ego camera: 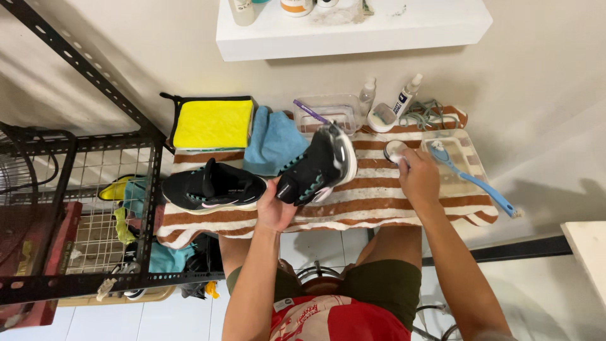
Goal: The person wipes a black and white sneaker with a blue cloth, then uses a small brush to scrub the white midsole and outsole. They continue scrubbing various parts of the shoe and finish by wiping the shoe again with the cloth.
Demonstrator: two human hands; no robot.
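Observation:
My left hand holds a black sneaker with teal accents and a white sole, lifted above the striped towel, toe pointing away. A second black sneaker lies on its side on the towel to the left. My right hand rests on the towel with its fingers at a small round white tub. Just right of that hand lies a blue-handled brush across a clear tray.
A yellow cloth, a blue cloth, a clear plastic box with a purple toothbrush, and two spray bottles stand along the wall. A black metal rack stands at left; a white shelf hangs above.

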